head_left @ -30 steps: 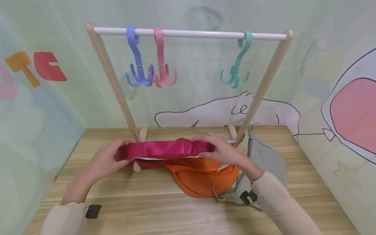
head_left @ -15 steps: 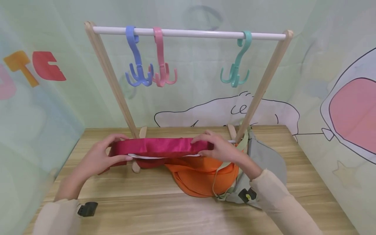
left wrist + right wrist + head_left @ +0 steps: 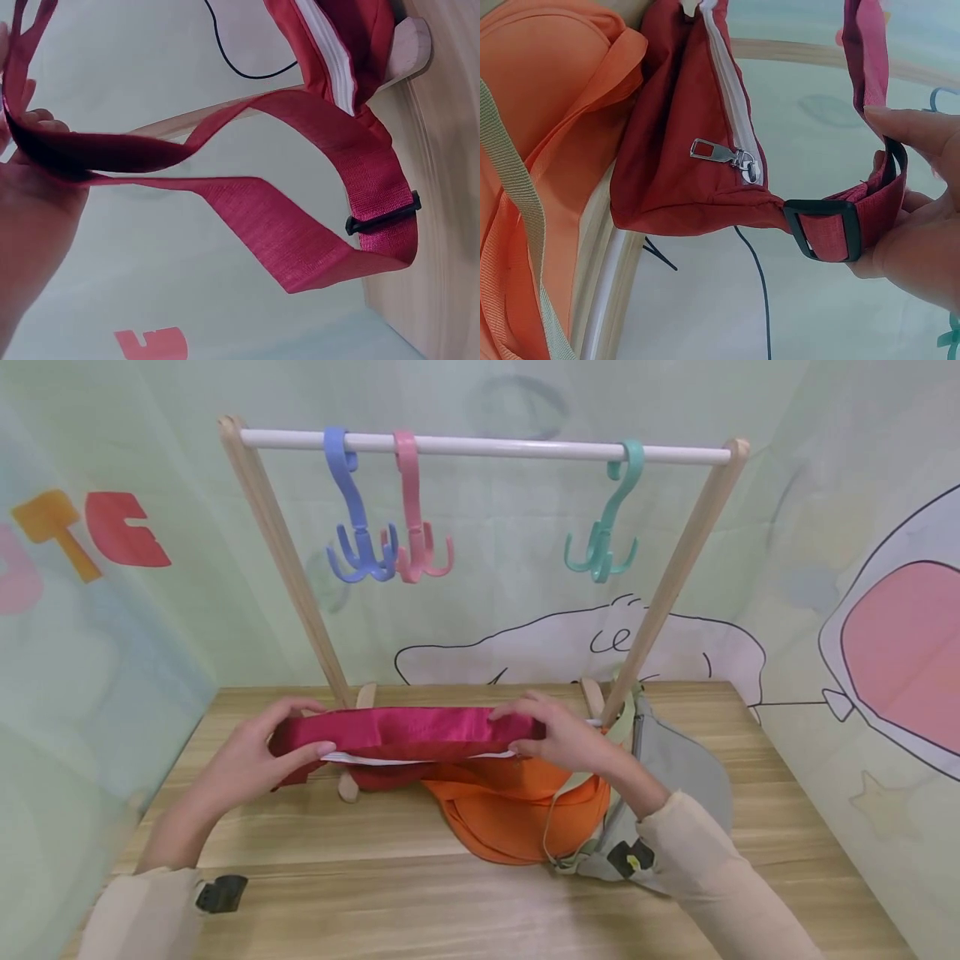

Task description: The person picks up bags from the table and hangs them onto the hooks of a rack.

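Note:
Both hands hold the wide crimson strap [image 3: 420, 731] of a red zip bag [image 3: 697, 172], stretched between them in front of the rack. My left hand [image 3: 251, 760] grips its left end, thumb in front and fingers behind; in the left wrist view a loop of strap with a black slider [image 3: 384, 215] hangs beside that hand. My right hand [image 3: 562, 743] pinches the right end, near a black buckle [image 3: 825, 229] at the bag's corner. The bag's white zip [image 3: 735, 97] has a metal pull [image 3: 714, 150]. In the head view the strap hides much of the bag.
Behind stands a wooden rack with a white rail [image 3: 510, 447]. From it hang blue [image 3: 358, 552], pink [image 3: 412, 543] and green [image 3: 602, 543] hooks. An orange bag [image 3: 525, 827] and a grey bag [image 3: 690, 777] lie at the rack's right foot on the wooden table [image 3: 360, 893].
My left hand has shifted a little left and up, drawing the strap's left end along. The strap's front band has risen slightly; my right hand has hardly moved.

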`<state>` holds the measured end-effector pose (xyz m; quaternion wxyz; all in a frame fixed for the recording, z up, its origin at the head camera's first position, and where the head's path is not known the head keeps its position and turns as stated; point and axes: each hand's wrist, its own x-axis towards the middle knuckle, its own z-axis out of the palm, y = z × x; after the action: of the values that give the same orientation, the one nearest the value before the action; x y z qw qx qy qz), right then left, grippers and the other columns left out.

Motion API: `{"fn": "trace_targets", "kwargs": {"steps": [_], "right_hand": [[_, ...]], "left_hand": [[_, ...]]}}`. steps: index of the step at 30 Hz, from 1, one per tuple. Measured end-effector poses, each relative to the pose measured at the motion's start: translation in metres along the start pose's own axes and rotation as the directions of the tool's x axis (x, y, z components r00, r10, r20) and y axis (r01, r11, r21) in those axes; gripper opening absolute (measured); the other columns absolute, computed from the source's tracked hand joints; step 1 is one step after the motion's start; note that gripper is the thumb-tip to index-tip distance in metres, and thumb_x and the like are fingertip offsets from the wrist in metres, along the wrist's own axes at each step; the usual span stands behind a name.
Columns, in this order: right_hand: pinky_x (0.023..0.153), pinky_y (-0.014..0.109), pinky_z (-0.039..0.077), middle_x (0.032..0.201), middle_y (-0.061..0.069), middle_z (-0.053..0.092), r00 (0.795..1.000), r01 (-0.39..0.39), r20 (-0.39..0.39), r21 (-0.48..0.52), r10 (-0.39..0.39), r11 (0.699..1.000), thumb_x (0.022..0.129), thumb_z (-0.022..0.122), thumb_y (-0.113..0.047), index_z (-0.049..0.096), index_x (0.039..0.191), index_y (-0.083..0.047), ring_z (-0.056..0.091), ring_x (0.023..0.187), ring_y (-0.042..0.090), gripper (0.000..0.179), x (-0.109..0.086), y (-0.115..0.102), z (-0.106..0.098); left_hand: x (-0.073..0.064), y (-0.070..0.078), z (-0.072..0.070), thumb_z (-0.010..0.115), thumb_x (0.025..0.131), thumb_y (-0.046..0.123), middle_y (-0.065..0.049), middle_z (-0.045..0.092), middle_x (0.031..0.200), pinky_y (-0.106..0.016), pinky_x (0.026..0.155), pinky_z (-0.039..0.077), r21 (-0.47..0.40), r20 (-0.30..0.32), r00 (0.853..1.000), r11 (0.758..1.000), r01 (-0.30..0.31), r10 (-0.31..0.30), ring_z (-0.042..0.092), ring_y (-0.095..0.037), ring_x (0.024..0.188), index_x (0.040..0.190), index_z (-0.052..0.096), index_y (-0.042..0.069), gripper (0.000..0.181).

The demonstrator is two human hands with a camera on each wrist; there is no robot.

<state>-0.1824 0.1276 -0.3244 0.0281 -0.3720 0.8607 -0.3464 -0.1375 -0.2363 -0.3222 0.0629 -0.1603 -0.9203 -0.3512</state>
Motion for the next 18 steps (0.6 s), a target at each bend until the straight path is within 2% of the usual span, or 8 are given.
{"fn": "trace_targets", "kwargs": {"steps": [5, 8, 12, 18], "right_hand": [[0.084, 0.035, 0.044, 0.117, 0.005, 0.053, 1.000, -0.006, -0.011, 0.011, 0.006, 1.000, 0.079, 0.068, 0.001, 0.060, 0.115, -0.013, 0.048, 0.103, 0.020, 0.039, 0.0012, -0.0007, -0.0002], [0.085, 0.035, 0.044, 0.119, 0.005, 0.054, 1.000, -0.017, -0.017, 0.023, 0.017, 1.000, 0.079, 0.068, 0.001, 0.061, 0.114, -0.013, 0.049, 0.104, 0.020, 0.039, 0.0026, -0.0014, 0.0002], [0.082, 0.034, 0.045, 0.119, 0.005, 0.054, 0.999, -0.027, -0.034, 0.023, 0.028, 0.999, 0.079, 0.067, 0.002, 0.061, 0.114, -0.013, 0.049, 0.104, 0.021, 0.039, 0.0046, -0.0031, 0.0006], [0.073, 0.029, 0.048, 0.116, 0.006, 0.055, 0.998, -0.033, -0.047, 0.045, 0.035, 0.998, 0.080, 0.065, 0.003, 0.061, 0.114, -0.011, 0.050, 0.096, 0.021, 0.038, 0.0077, -0.0051, 0.0001]], "left_hand": [[0.0013, -0.0003, -0.0005, 0.073, 0.078, 0.016, -0.013, 0.057, 0.102, -0.027, 0.062, 0.048, 0.015, -0.037, 0.997, 0.998, -0.063, 0.064, 0.053, -0.025, 0.084, 0.117, 0.053, 0.004, 0.045], [0.0021, -0.0013, -0.0008, 0.074, 0.076, 0.011, -0.009, 0.057, 0.093, -0.024, 0.060, 0.047, 0.039, -0.062, 0.991, 0.993, -0.113, 0.115, 0.051, -0.020, 0.079, 0.116, 0.054, 0.005, 0.046], [0.0029, -0.0026, -0.0022, 0.076, 0.073, 0.006, -0.001, 0.055, 0.083, -0.024, 0.058, 0.045, 0.072, -0.083, 0.980, 0.982, -0.174, 0.179, 0.048, -0.013, 0.073, 0.115, 0.055, 0.005, 0.047], [0.0029, -0.0008, -0.0053, 0.075, 0.072, 0.002, 0.003, 0.053, 0.079, -0.023, 0.056, 0.044, 0.089, -0.098, 0.969, 0.972, -0.218, 0.226, 0.047, -0.009, 0.070, 0.113, 0.055, 0.007, 0.046]]}}
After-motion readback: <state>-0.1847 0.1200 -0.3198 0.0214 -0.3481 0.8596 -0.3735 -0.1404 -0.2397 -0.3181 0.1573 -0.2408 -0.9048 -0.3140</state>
